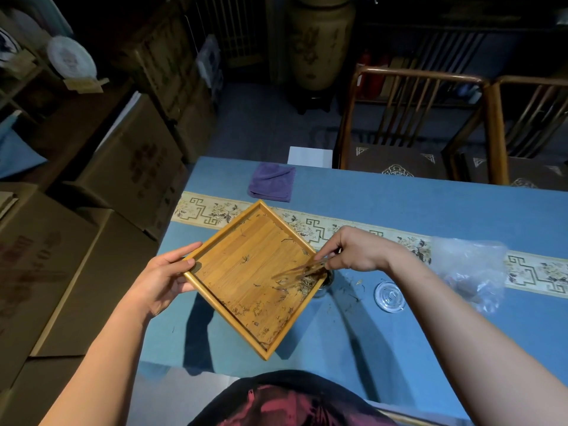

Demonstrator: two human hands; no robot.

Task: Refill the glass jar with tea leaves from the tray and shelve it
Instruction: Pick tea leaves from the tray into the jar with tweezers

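My left hand (166,279) grips the left corner of a square bamboo tray (246,272), held tilted above the blue table with its right corner low. A few tea leaves (302,284) cling near that low corner. My right hand (353,252) pinches a thin wooden tool (299,269), blurred by motion, against the leaves there. The glass jar (327,282) stands under the tray's right corner and is almost wholly hidden. Its glass lid (389,296) lies flat on the table to the right.
A folded purple cloth (272,181) lies at the table's far side. A crumpled clear plastic bag (473,272) sits at the right. Loose leaf bits (353,287) dot the blue cloth. Cardboard boxes (92,210) stack at the left; wooden chairs (415,124) stand behind.
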